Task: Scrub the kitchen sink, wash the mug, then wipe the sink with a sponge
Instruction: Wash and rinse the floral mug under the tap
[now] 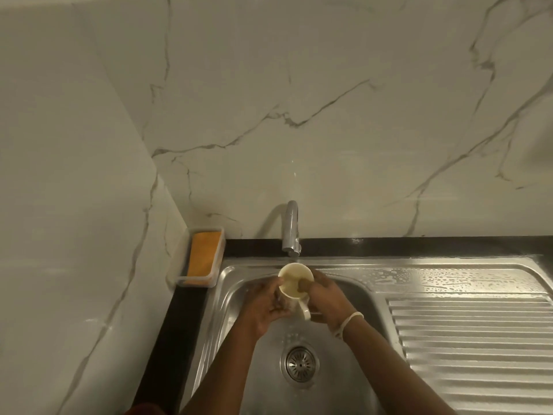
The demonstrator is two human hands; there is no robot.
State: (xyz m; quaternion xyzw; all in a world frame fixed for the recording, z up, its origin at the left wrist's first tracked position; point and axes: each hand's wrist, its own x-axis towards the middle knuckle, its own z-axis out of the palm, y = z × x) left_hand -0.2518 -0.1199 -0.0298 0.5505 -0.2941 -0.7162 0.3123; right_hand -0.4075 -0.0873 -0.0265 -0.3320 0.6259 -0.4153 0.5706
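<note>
Over the sink (353, 298) basin, right below the tap (291, 232), the left hand (266, 307) curls around the side of the cream mug (294, 284), gripping it (handle toward the person). The right hand (324, 298) holds the rim, thumb tucked inside.

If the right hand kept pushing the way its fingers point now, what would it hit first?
The right hand has fingers reaching into the mug, so it would probably meet the mug's inner wall or bottom first. Depth inside is unclear.
</note>
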